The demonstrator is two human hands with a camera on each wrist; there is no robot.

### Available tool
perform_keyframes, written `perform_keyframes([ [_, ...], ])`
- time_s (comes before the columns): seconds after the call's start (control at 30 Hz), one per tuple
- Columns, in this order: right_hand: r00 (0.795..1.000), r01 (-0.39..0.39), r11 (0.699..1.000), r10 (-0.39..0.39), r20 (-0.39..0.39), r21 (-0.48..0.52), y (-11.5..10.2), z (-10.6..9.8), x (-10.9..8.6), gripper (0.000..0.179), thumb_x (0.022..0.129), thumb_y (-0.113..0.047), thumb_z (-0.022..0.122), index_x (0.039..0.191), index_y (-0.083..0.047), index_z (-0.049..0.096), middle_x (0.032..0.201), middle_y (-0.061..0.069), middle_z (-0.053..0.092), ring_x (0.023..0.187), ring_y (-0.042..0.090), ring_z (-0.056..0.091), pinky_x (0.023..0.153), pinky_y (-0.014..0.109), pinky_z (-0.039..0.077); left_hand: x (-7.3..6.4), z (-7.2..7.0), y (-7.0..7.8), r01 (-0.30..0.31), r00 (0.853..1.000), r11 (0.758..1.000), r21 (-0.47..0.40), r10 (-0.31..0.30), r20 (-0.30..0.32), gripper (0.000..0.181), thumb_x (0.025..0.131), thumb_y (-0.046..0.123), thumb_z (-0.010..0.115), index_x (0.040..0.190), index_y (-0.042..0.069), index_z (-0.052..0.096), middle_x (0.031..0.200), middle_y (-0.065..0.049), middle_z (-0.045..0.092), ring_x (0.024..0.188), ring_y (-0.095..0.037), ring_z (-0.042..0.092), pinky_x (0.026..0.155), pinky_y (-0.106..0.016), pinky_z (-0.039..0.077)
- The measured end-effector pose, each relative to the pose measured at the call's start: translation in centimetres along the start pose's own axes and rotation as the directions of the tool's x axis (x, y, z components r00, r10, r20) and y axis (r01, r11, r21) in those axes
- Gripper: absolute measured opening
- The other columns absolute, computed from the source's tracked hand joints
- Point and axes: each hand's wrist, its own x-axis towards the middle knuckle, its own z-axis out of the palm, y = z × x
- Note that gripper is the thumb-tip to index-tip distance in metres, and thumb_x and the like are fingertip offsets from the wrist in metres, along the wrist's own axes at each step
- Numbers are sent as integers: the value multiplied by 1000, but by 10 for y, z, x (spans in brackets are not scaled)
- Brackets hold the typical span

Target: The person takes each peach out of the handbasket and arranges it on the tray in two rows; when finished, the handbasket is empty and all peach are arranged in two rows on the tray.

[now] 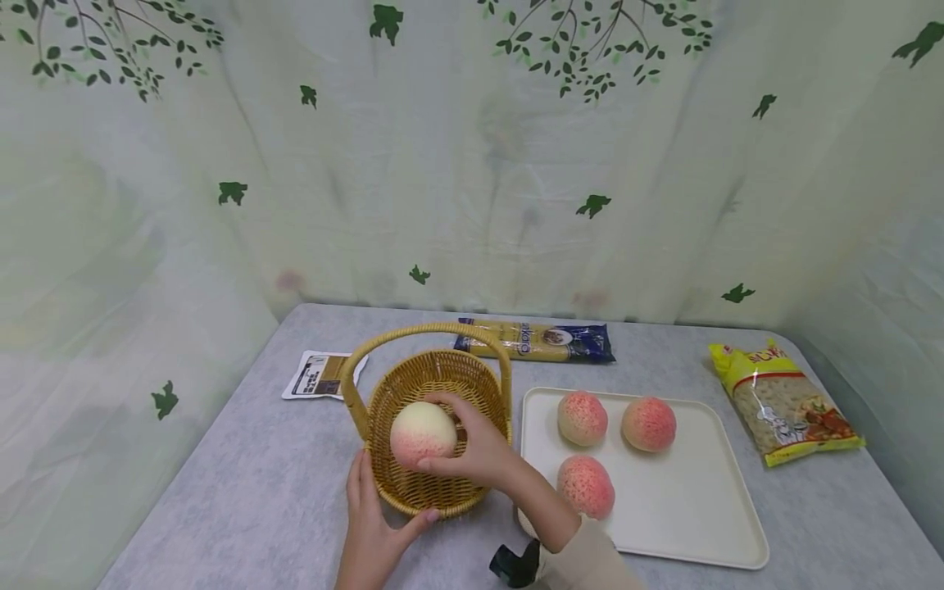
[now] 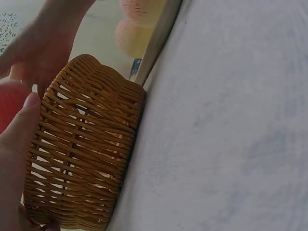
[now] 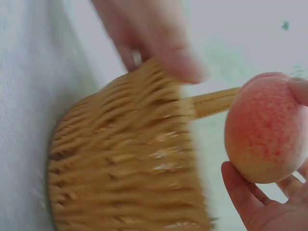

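My right hand (image 1: 479,449) holds a pink and cream peach (image 1: 423,433) over the mouth of a wicker basket (image 1: 437,369). The right wrist view shows that peach (image 3: 264,130) between fingers and thumb, beyond the basket's rim. My left hand (image 1: 374,528) grips the basket's near left side, with the thumb (image 2: 21,122) at the rim in the left wrist view. The basket stands upright, its arched handle raised. Several more peaches (image 1: 586,487) lie on a white tray (image 1: 686,500) to the right; my right forearm partly hides one at the near left corner.
Behind the basket lies a blue and yellow pasta packet (image 1: 542,341). A small white and brown packet (image 1: 319,374) lies at its left. A yellow bag (image 1: 785,401) rests right of the tray. A leaf-patterned curtain (image 1: 472,205) hangs behind the table (image 1: 243,492).
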Motion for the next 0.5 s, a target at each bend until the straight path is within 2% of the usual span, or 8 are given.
perform_keyframes([
  [0.1, 999, 24, 996, -22, -30, 85, -21, -19, -20, 66, 75, -14, 73, 132, -13, 41, 129, 2, 40, 109, 21, 46, 83, 33, 44, 0, 1, 0, -12, 1000, 1000, -5, 12, -9, 120, 65, 45, 77, 144, 5, -4, 145, -18, -2, 129, -38, 9, 97, -57, 21],
  [0.2, 995, 81, 988, -72, -70, 135, -23, -38, -41, 64, 74, -4, 71, 131, -11, 43, 130, 7, 37, 110, 27, 43, 82, 37, 45, 0, 2, 0, -20, 1000, 1000, -9, 20, -17, 121, 63, 45, 78, 144, 6, -4, 145, -18, -2, 130, -37, 9, 98, -56, 20],
  [0.37, 975, 126, 990, -111, -192, 71, -1, -70, -77, 66, 71, 0, 73, 129, -11, 43, 130, 9, 37, 108, 24, 45, 77, 37, 47, 0, 1, 0, 1, 1000, 1000, -5, -1, -1, 123, 64, 47, 77, 144, 8, -7, 145, -18, -3, 130, -38, 7, 98, -56, 19],
  [0.5, 952, 67, 996, -79, -297, -50, 9, -92, -109, 67, 72, 1, 72, 130, -7, 40, 129, 10, 40, 107, 14, 46, 76, 32, 48, 0, 0, 0, 5, 1000, 1000, 0, -5, 7, 122, 64, 49, 76, 143, 7, -8, 145, -18, -4, 130, -38, 6, 98, -57, 19],
])
